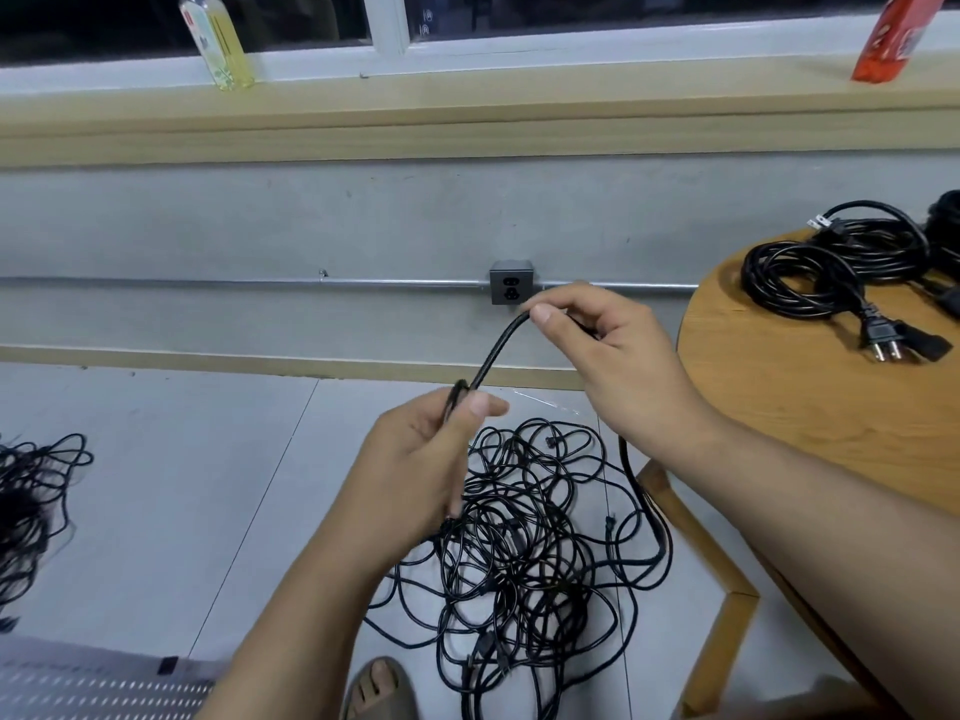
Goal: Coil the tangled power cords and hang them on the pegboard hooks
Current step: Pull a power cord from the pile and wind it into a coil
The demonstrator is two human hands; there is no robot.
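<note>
A black power cord runs taut between my two hands above the floor. My left hand is closed around a small bunch of its loops, thumb pressed on top. My right hand pinches the cord higher up, between thumb and forefinger. Below them a big tangle of black cords lies on the grey floor. On the round wooden table at the right rest coiled black cords with a plug. A perforated white pegboard shows at the bottom left.
A second tangle of black cords lies at the left edge. A wall socket on a metal conduit sits straight ahead. A bottle and a red pack stand on the window sill. My sandalled foot is by the tangle.
</note>
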